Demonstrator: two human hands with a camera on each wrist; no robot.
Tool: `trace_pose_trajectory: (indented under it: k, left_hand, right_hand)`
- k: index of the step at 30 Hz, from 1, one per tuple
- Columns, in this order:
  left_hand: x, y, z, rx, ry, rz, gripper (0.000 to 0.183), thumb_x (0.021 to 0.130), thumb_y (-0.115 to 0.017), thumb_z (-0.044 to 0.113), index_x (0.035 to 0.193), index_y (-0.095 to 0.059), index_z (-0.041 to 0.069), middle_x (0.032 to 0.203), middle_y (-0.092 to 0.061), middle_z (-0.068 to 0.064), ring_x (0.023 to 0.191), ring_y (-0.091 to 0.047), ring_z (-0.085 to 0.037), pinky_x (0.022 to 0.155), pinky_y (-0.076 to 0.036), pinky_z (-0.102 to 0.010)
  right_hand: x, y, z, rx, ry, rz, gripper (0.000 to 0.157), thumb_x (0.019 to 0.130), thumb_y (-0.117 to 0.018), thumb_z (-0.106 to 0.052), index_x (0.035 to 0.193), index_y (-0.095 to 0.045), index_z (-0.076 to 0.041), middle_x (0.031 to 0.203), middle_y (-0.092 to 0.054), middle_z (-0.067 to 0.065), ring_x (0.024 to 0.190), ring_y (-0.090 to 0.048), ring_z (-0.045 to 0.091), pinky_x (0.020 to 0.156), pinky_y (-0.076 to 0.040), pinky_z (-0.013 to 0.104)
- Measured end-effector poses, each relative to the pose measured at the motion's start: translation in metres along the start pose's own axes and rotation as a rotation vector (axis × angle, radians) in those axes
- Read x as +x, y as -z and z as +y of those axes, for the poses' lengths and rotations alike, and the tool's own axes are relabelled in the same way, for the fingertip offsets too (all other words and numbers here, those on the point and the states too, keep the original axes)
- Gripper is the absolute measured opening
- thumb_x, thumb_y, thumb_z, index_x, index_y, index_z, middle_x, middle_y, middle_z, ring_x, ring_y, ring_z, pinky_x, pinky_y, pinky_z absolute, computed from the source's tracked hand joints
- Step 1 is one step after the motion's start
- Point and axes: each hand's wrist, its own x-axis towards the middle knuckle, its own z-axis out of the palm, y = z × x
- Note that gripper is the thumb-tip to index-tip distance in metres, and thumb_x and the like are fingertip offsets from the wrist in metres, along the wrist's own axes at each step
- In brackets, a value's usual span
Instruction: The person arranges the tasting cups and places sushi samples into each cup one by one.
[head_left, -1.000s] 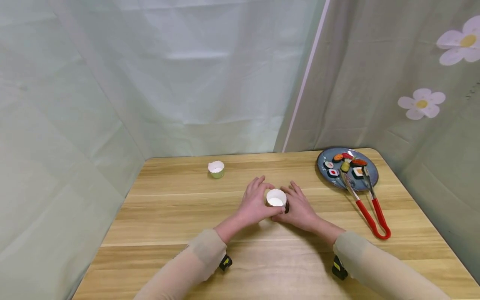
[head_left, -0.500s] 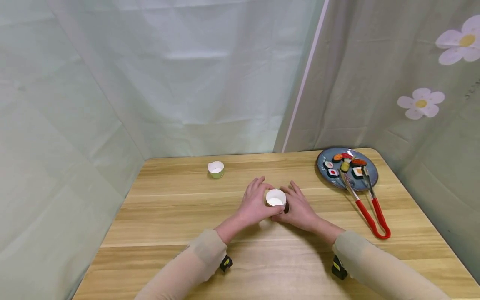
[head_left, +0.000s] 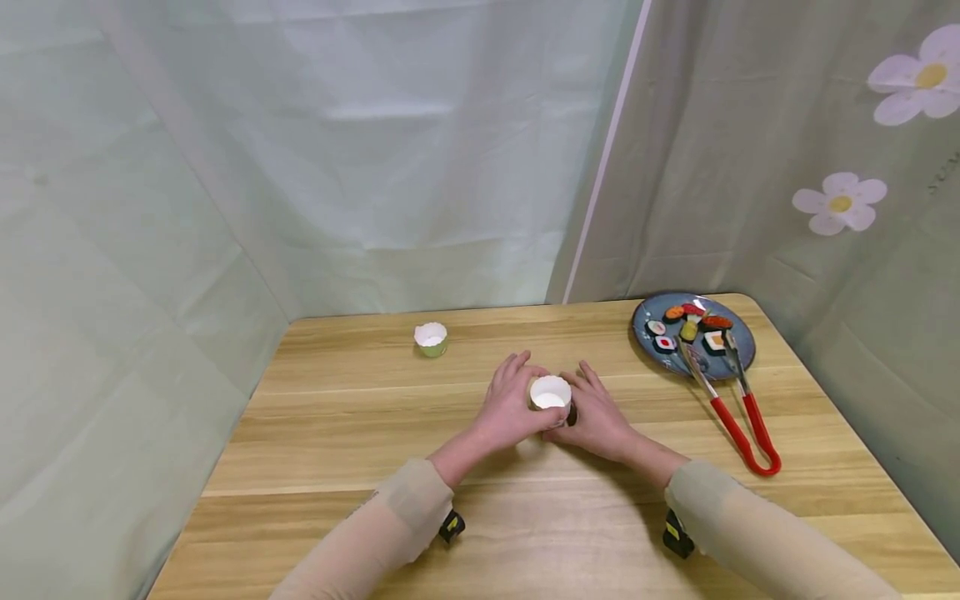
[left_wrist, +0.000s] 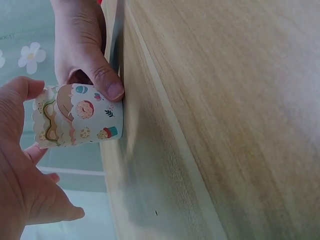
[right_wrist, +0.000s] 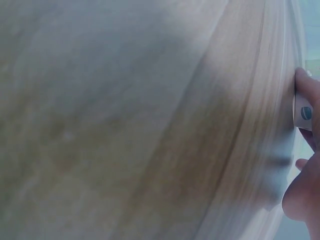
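Observation:
Nested paper baking cups (left_wrist: pixel 95 117) with scalloped rims and printed donuts and cupcakes stand near the middle of the table, white inside in the head view. My left hand (head_left: pixel 510 408) pinches the upper cup near its rim between thumb and fingers. Lower down, on the other side, my right hand (head_left: pixel 596 421) grips the bottom cup, its thumb (left_wrist: pixel 110 85) flat against the printed wall close to the tabletop. In the right wrist view only a sliver of the cup wall shows beside the fingers.
A green baking cup (head_left: pixel 432 348) stands at the back left of the wooden table (head_left: pixel 337 433). At the back right is a blue plate (head_left: pixel 647 343) of sushi pieces, with red-handled tongs (head_left: pixel 761 433) leaning over its front rim. Curtains hang behind the table.
The head view has shifted very slightly. Both hands and the nested cups stay almost where they were.

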Motion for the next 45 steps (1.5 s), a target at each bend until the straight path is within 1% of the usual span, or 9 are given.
trace_pose_trajectory:
  k: [7, 17, 23, 27, 30, 34, 39, 42, 45]
  left_hand:
    - [-0.001, 0.0, -0.002, 0.003, -0.032, -0.006, 0.068, 0.081, -0.08, 0.049, 0.135, -0.057, 0.015, 0.167, -0.025, -0.01, 0.155, -0.012, -0.031, 0.121, -0.018, -0.059]
    - [-0.001, 0.002, 0.002, -0.014, -0.029, -0.02, 0.068, 0.08, -0.08, 0.047, 0.134, -0.057, 0.014, 0.166, -0.024, -0.01, 0.155, -0.012, -0.032, 0.121, -0.016, -0.059]
    - [0.001, 0.005, 0.004, -0.019, -0.026, -0.009, 0.066, 0.079, -0.081, 0.046, 0.132, -0.058, 0.014, 0.167, -0.025, -0.009, 0.155, -0.012, -0.03, 0.122, -0.016, -0.056]
    - [0.003, 0.007, 0.006, -0.029, -0.036, 0.006, 0.064, 0.078, -0.081, 0.046, 0.129, -0.06, 0.014, 0.166, -0.026, -0.011, 0.155, -0.012, -0.03, 0.121, -0.017, -0.057]
    - [0.003, 0.011, 0.008, -0.042, -0.045, 0.025, 0.061, 0.078, -0.082, 0.044, 0.127, -0.061, 0.012, 0.166, -0.027, -0.011, 0.154, -0.013, -0.031, 0.121, -0.018, -0.058]
    - [0.003, 0.017, 0.011, -0.052, -0.051, 0.05, 0.058, 0.078, -0.082, 0.042, 0.125, -0.062, 0.012, 0.166, -0.026, -0.01, 0.154, -0.013, -0.031, 0.121, -0.017, -0.058]
    - [0.003, 0.026, 0.016, -0.044, -0.06, 0.07, 0.06, 0.079, -0.082, 0.045, 0.125, -0.063, 0.013, 0.166, -0.026, -0.008, 0.154, -0.014, -0.031, 0.12, -0.019, -0.059]
    - [0.004, 0.034, 0.02, -0.051, -0.06, 0.084, 0.062, 0.079, -0.082, 0.047, 0.127, -0.062, 0.013, 0.166, -0.025, -0.006, 0.153, -0.016, -0.031, 0.119, -0.022, -0.061]
    - [0.005, 0.045, 0.022, -0.069, -0.062, 0.103, 0.063, 0.08, -0.083, 0.047, 0.128, -0.062, 0.012, 0.167, -0.023, -0.004, 0.154, -0.015, -0.03, 0.118, -0.021, -0.063]
  right_hand:
    - [0.0, 0.0, 0.0, -0.004, 0.005, -0.001, 0.087, 0.075, -0.09, -0.047, 0.146, -0.056, -0.011, 0.154, -0.045, 0.022, 0.153, -0.01, 0.045, 0.119, -0.015, 0.066]
    - [0.0, 0.0, -0.001, 0.001, -0.003, -0.002, 0.087, 0.075, -0.089, -0.048, 0.146, -0.056, -0.011, 0.154, -0.045, 0.023, 0.153, -0.01, 0.045, 0.119, -0.015, 0.066]
    - [0.0, 0.0, -0.001, 0.006, 0.004, 0.006, 0.091, 0.074, -0.091, -0.047, 0.147, -0.054, -0.008, 0.154, -0.046, 0.021, 0.153, -0.009, 0.045, 0.12, -0.013, 0.065]
    - [0.0, 0.0, -0.001, 0.009, 0.026, 0.016, 0.092, 0.073, -0.092, -0.046, 0.147, -0.054, -0.008, 0.152, -0.049, 0.017, 0.153, -0.01, 0.047, 0.121, -0.012, 0.063]
    - [0.0, -0.001, -0.001, 0.007, 0.04, 0.023, 0.092, 0.072, -0.092, -0.045, 0.147, -0.054, -0.008, 0.151, -0.051, 0.015, 0.152, -0.012, 0.048, 0.121, -0.012, 0.062]
    - [-0.001, -0.001, -0.001, 0.014, 0.045, 0.027, 0.093, 0.073, -0.092, -0.045, 0.148, -0.053, -0.008, 0.152, -0.05, 0.012, 0.152, -0.012, 0.048, 0.121, -0.013, 0.062]
    - [-0.002, -0.001, -0.001, 0.024, 0.066, 0.032, 0.09, 0.073, -0.092, -0.043, 0.146, -0.054, -0.006, 0.152, -0.05, 0.012, 0.152, -0.013, 0.048, 0.122, -0.01, 0.06]
    - [-0.001, -0.002, 0.0, 0.021, 0.07, 0.032, 0.088, 0.073, -0.092, -0.042, 0.144, -0.056, -0.006, 0.151, -0.051, 0.013, 0.152, -0.013, 0.048, 0.123, -0.009, 0.06]
    - [-0.001, -0.002, 0.0, 0.019, 0.05, 0.032, 0.087, 0.072, -0.092, -0.043, 0.142, -0.057, -0.005, 0.152, -0.05, 0.016, 0.151, -0.013, 0.048, 0.121, -0.011, 0.062]
